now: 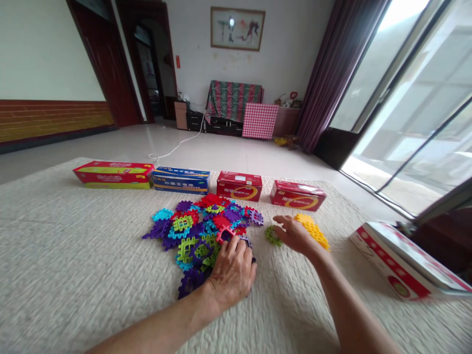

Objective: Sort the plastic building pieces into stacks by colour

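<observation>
A pile of plastic interlocking tiles (pixel 195 231) in purple, green, red and blue lies on the cream mat. My left hand (pixel 236 268) rests on the pile's right side, its fingers bent and close together. A red square frame tile (pixel 224 235) touches the fingertips, and a dark lilac one shows partly beneath them. What the fingers grip is hidden. To the right, my right hand (pixel 292 234) is held low with fingers stretched and nothing visibly in them. Near its fingertips lies a green round toothed tile (pixel 272 236). Yellow tiles (pixel 315 233) sit together just beyond the wrist, partly covered by it.
Along the mat's (pixel 92 255) far side stand a red-and-green box (pixel 114 175), a blue box (pixel 180 180) and two red boxes (pixel 239 186). A white-and-red carton (pixel 401 263) lies at the right. A white cord (pixel 180 143) crosses the tiled floor behind.
</observation>
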`<state>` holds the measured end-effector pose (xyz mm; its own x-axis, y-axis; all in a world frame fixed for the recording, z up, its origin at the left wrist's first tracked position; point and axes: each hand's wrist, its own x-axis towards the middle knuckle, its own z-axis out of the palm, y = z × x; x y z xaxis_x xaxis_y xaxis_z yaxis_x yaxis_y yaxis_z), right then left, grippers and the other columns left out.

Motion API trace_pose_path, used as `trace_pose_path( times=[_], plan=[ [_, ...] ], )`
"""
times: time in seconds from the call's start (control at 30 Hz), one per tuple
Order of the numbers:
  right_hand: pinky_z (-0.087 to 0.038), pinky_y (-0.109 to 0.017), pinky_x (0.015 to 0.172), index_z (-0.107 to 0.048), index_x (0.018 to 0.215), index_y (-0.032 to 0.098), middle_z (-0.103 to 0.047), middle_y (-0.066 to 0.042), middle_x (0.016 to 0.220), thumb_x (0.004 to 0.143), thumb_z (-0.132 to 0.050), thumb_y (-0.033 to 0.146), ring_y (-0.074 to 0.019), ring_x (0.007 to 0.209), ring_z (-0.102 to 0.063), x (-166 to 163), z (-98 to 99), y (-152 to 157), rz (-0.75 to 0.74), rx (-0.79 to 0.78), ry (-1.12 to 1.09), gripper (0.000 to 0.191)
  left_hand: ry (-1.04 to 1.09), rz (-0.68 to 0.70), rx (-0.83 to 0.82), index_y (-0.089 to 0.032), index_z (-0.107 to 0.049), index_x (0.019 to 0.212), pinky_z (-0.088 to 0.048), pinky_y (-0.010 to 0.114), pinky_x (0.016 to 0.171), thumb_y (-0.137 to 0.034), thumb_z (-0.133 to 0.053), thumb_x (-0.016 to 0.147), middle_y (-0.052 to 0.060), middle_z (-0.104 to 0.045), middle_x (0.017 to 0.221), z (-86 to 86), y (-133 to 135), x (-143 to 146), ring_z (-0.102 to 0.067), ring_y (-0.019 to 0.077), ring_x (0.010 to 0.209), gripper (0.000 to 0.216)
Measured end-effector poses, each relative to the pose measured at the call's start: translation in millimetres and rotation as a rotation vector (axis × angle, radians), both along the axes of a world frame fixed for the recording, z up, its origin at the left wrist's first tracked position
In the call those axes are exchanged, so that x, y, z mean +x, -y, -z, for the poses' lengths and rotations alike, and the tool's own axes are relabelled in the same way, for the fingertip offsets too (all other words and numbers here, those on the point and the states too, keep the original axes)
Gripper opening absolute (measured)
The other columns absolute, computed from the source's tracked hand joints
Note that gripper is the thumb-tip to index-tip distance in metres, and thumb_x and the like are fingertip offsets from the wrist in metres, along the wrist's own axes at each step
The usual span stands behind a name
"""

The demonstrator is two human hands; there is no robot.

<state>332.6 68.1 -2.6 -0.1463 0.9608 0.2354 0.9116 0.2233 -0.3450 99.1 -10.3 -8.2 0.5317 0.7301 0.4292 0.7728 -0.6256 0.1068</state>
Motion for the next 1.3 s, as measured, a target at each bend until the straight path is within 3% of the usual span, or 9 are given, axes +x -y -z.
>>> trace_pose_path(
  times=[0.1,0.2,0.37,0.53,0.7,0.93,1.03,1.17,1.3],
  plan=[
    [-0.05,-0.035,0.074,-0.062,0.116,0.021,-0.065,-0.01,0.099,0.07,-0.066,0.033,-0.0221,0.083,-0.062,3,0.5,4,-0.09,-0.039,-0.013,0.047,-0.004,-0.003,-0.013,-0.015,-0.058,0.091,-0.048,0.048,0.086,-0.026,-0.051,0.087,0.012,-0.06,0.1,-0.5,0,0,-0.051,0.0301,0.109,0.014],
    [-0.05,-0.039,0.082,-0.061,0.116,0.028,-0.063,-0.009,0.106,0.058,-0.075,0.029,-0.025,0.094,-0.06,3,2.9,7,-0.154,-0.04,0.015,0.06,-0.006,-0.004,-0.022,-0.015,-0.058,0.092,-0.047,0.048,0.088,-0.025,-0.05,0.087,0.012,-0.06,0.102,-1.2,1,0,-0.05,0.0301,0.111,0.013],
    [-0.048,-0.039,0.085,-0.063,0.112,0.023,-0.062,-0.012,0.104,0.066,-0.067,0.024,-0.0261,0.095,-0.061,-7,4.0,6,-0.052,-0.087,0.121,0.047,-0.008,0.002,-0.029,-0.015,-0.058,0.09,-0.048,0.048,0.087,-0.024,-0.051,0.087,0.013,-0.06,0.1,-2.7,1,0,-0.05,0.0304,0.11,0.012],
    [-0.049,-0.043,0.085,-0.058,0.116,0.017,-0.059,-0.018,0.108,0.07,-0.066,0.039,-0.0304,0.096,-0.061,-10,-2.2,9,0.026,-0.129,0.133,0.051,-0.007,0.007,-0.042,-0.015,-0.058,0.089,-0.047,0.049,0.087,-0.025,-0.051,0.087,0.013,-0.06,0.1,-0.8,1,0,-0.05,0.0308,0.109,0.012],
    [-0.042,-0.042,0.101,-0.045,0.13,0.021,-0.045,-0.015,0.14,0.06,-0.061,0.015,-0.0307,0.124,-0.047,-4,-1.9,9,-0.236,-0.118,0.117,0.072,-0.005,0.002,-0.049,-0.015,-0.059,0.091,-0.046,0.049,0.09,-0.026,-0.05,0.088,0.012,-0.06,0.103,1.4,0,-1,-0.049,0.0305,0.112,0.015],
    [-0.047,-0.037,0.085,-0.055,0.119,0.019,-0.06,-0.014,0.111,0.065,-0.055,0.014,-0.0262,0.099,-0.06,-8,-0.7,8,-0.146,-0.154,0.208,0.055,-0.015,0.001,-0.045,-0.015,-0.06,0.092,-0.046,0.049,0.09,-0.026,-0.048,0.089,0.013,-0.061,0.105,-0.2,-1,-1,-0.049,0.0313,0.114,0.016],
    [-0.047,-0.036,0.083,-0.054,0.12,0.017,-0.06,-0.014,0.111,0.068,-0.054,0.016,-0.0245,0.095,-0.061,-11,-4.7,7,-0.071,-0.1,0.23,0.052,-0.018,-0.001,-0.052,-0.015,-0.06,0.092,-0.046,0.049,0.09,-0.026,-0.048,0.089,0.013,-0.061,0.104,-0.1,-1,-1,-0.05,0.031,0.114,0.016],
    [-0.041,-0.044,0.091,-0.05,0.125,0.016,-0.058,-0.016,0.121,0.072,-0.052,0.016,-0.0284,0.107,-0.056,-5,-0.4,3,0.039,0.079,0.276,0.052,-0.008,-0.002,-0.061,-0.015,-0.059,0.092,-0.046,0.05,0.092,-0.027,-0.048,0.089,0.013,-0.061,0.105,0.9,-1,-1,-0.049,0.0309,0.114,0.017],
    [-0.039,-0.052,0.096,-0.05,0.125,0.015,-0.055,-0.018,0.128,0.071,-0.055,0.017,-0.0335,0.116,-0.051,4,9.3,-4,0.028,0.213,0.275,0.054,0.004,-0.001,-0.071,-0.014,-0.06,0.091,-0.047,0.049,0.089,-0.028,-0.048,0.088,0.013,-0.061,0.102,1.1,0,-2,-0.051,0.0307,0.11,0.018]
  ],
)
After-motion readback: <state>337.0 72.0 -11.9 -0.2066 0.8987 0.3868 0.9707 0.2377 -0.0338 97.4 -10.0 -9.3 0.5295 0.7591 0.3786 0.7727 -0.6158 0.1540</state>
